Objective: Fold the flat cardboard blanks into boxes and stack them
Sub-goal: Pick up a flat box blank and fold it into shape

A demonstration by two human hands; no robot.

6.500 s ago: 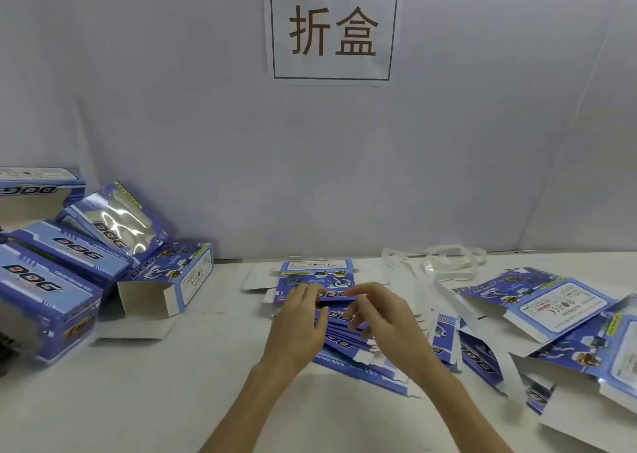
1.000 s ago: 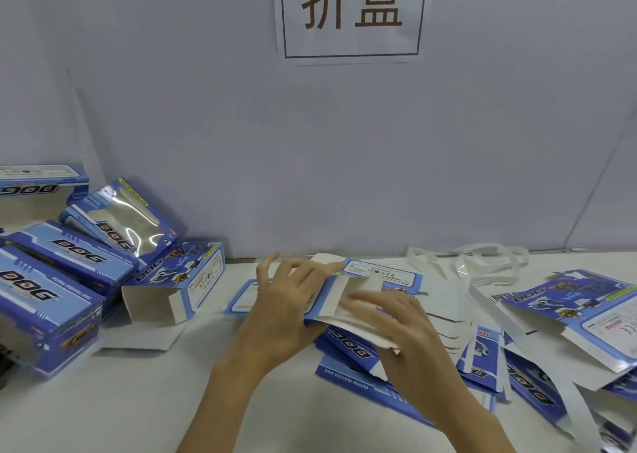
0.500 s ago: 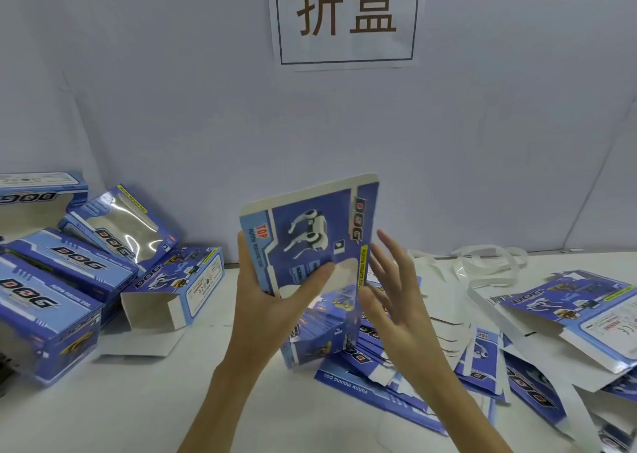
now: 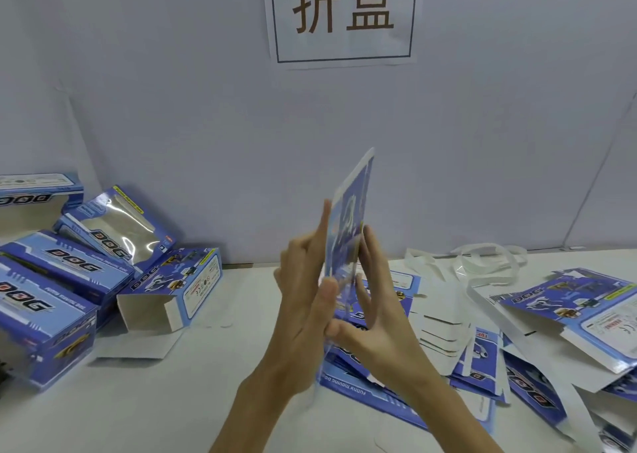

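One blank in hand, a few boxes done, many blanks left

The left hand and right hand press a flat blank upright between them above the counter, fingers closed on its two faces; it is not yet opened out. Folded boxes lie piled at the left, loosely rather than neatly stacked. A heap of flat blanks waits at the right.
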